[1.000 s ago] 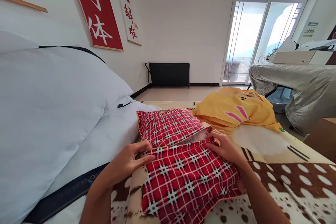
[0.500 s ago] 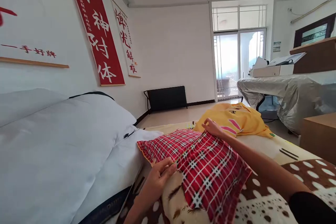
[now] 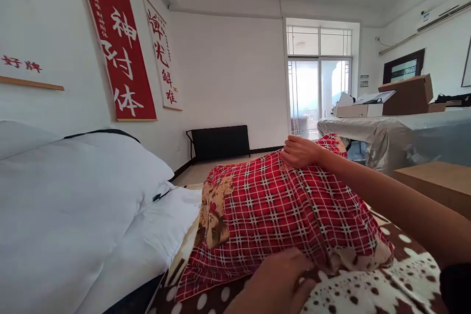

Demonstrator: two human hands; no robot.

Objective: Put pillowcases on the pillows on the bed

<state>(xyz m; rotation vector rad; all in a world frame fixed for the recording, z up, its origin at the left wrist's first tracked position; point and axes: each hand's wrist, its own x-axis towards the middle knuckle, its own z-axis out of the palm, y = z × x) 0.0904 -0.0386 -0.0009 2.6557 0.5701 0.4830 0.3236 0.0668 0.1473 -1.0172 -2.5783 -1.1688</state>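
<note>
A red plaid pillowcase (image 3: 265, 206) with a brown teddy bear print at its left end is spread over the bed, its far side lifted. My right hand (image 3: 300, 151) is closed on the upper far edge and holds it up. Low in the view, my left hand (image 3: 275, 277) lies at the near edge of the cloth, blurred, with its fingers stretched out and the thumb apart. Its fingertips touch or nearly touch the fabric.
White pillows (image 3: 84, 206) are piled at the left. Beneath the cloth lies a brown and cream spotted blanket (image 3: 356, 289). A cardboard box (image 3: 434, 181) and a plastic-covered table (image 3: 379, 130) stand at the right. A black folded frame (image 3: 221, 142) leans against the far wall.
The pillowcase has been unfolded and turned, showing its bear print. My right hand has risen with the edge; my left hand has let go and moved down and right. The view has shifted right.
</note>
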